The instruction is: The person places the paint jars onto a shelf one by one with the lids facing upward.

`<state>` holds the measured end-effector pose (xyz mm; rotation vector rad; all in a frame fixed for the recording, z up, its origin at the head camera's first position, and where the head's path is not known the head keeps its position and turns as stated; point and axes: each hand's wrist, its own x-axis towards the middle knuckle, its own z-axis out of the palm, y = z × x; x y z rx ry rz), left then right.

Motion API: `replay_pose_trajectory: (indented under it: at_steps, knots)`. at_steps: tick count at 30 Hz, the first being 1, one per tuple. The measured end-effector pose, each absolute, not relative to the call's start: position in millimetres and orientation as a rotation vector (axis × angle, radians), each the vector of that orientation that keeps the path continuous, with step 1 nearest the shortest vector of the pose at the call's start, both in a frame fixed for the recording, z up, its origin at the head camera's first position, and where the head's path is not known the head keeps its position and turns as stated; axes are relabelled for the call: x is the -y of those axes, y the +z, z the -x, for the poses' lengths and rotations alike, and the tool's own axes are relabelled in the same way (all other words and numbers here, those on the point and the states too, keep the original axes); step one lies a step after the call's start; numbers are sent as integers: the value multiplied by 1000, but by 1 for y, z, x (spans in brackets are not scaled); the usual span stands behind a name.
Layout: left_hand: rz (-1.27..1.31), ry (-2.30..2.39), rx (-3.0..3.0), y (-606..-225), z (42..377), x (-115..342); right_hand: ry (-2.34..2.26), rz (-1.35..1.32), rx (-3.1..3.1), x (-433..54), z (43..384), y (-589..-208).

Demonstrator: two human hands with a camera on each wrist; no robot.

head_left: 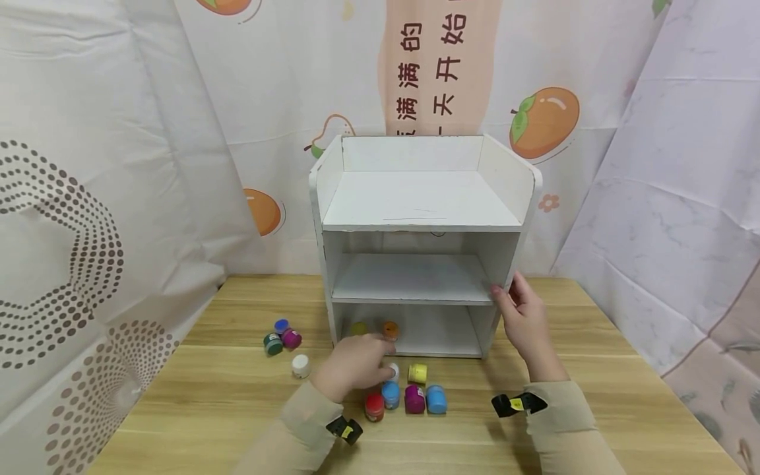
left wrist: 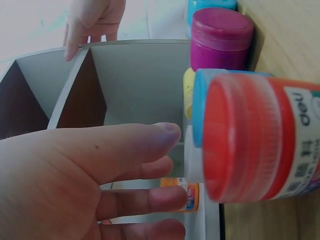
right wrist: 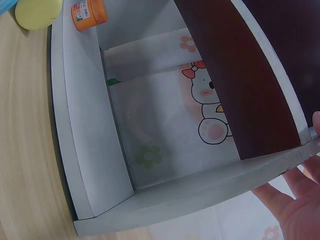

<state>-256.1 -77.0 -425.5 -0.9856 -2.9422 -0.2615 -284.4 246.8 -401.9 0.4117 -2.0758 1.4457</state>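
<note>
1. At the front of the white shelf unit (head_left: pixel 423 198), your left hand (head_left: pixel 355 364) reaches low, thumb and fingers apart, nothing visible between them.
2. From that hand, the orange jar (head_left: pixel 390 331) is near one o'clock and the yellow-green jar (head_left: pixel 359 328) at twelve, both in the lowest compartment.
3. The white jar (head_left: pixel 394 373) is at three o'clock, just beside your thumb; I cannot tell whether they touch. The red jar (head_left: pixel 374 407) is at five, on the table (head_left: pixel 469 448).
4. Between two and three o'clock, your right hand (head_left: pixel 525 323) grips the unit's side, thumb in front, fingers outside.
5. You seem to be handling jars at the lowest compartment while steadying the unit.
6. The next move probably calls for closing your left fingers round one jar without knocking its neighbours.
</note>
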Motion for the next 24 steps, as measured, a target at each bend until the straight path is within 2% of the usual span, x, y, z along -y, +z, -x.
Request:
replay_pose_trajectory:
  at_steps: [14,24]
  knots:
    - [1020,-254,2928,-435,260,73,1419,-402,2089,-248,283,-400]
    - [1014,-329,2988,-431,256,93,1421,-406,2093,-247,282,-401]
